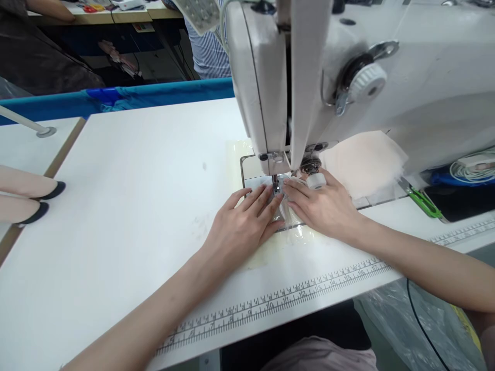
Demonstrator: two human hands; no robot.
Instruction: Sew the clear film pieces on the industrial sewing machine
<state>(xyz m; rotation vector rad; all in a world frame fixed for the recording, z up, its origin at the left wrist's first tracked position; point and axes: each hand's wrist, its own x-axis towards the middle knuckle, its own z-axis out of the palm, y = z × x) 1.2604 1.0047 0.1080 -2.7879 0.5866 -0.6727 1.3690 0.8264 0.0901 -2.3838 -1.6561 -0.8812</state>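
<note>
- Worktop (127, 206) ran wide from the left hand (245, 219) to its left edge, overhung by two peach padded pieces (27, 180).
- One shiny pale piece (286, 211) lay between both hands at one presser foot (276, 184), back from the front edge.
- Left grip lay flat, fingers parted, holding nothing; whether the right hand (323, 206) pinched anything could not be told.

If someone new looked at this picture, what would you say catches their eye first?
The big white sewing machine fills the upper right. Under its head, the left hand and right hand flank its metal foot. A bright green tool lies at the right.
</note>
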